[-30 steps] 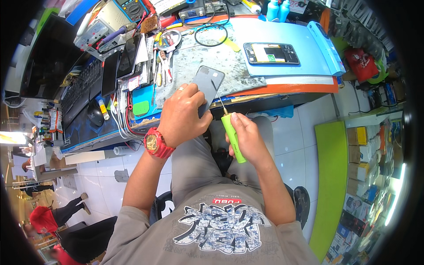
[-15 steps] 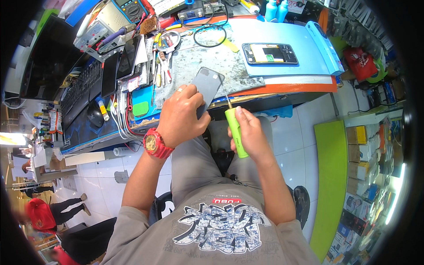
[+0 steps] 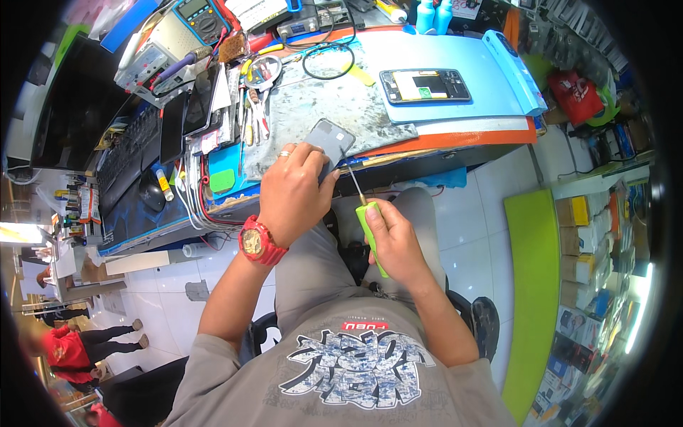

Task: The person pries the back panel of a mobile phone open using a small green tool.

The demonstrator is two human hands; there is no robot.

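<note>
My left hand [image 3: 295, 188] grips a thin grey phone back panel [image 3: 332, 137] by its lower end, at the front edge of the bench. In my right hand [image 3: 395, 242] is a tool with a lime-green handle [image 3: 370, 231], a brass-coloured collar and a thin metal shaft [image 3: 353, 178]; its exact kind does not show. The shaft's tip lies at the right edge of the panel, close to the camera area; whether it touches cannot be made out. An opened phone [image 3: 427, 85] with its inside exposed rests on a light blue mat [image 3: 462, 57] to the right.
A stained grey work mat [image 3: 292, 107] covers the bench middle. Tweezers and hand tools [image 3: 255, 121], two dark phones [image 3: 174, 124], a mouse [image 3: 151, 186] and a keyboard crowd the left. Behind stand a multimeter [image 3: 203, 20] and blue bottles [image 3: 434, 16]. A black cable loop [image 3: 329, 60] lies near the back.
The green-handled tool has turned in my right hand, and its tip now reaches the panel's right edge. The panel has tilted and shifted slightly in my left hand.
</note>
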